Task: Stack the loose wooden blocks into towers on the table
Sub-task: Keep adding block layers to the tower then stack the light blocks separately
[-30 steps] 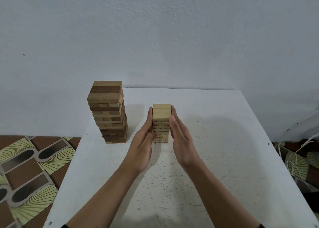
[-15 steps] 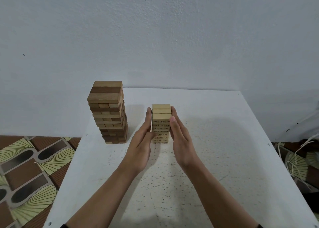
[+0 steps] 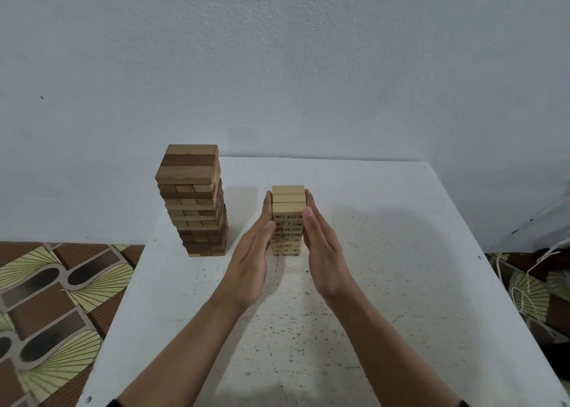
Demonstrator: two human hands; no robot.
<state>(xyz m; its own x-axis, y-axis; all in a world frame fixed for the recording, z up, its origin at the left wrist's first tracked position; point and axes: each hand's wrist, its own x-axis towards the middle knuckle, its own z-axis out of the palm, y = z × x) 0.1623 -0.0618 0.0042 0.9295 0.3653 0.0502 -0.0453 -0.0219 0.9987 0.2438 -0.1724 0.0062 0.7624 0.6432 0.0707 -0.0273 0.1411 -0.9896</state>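
Observation:
A small tower of pale wooden blocks (image 3: 288, 209) with printed numbers stands upright at the middle of the white table (image 3: 401, 252). My left hand (image 3: 251, 258) lies flat against its left side with straight fingers. My right hand (image 3: 322, 252) presses flat against its right side, fingers straight too. A taller tower of light and dark brown blocks (image 3: 194, 200) stands to the left near the table's left edge, untouched. No loose blocks show on the table.
A plain grey wall rises right behind the table. A patterned brown and yellow floor (image 3: 46, 298) lies to the left. White cords (image 3: 530, 271) trail on the floor at the right.
Both hands stay flat against the small tower's sides; they have shifted only slightly. The towers have not moved.

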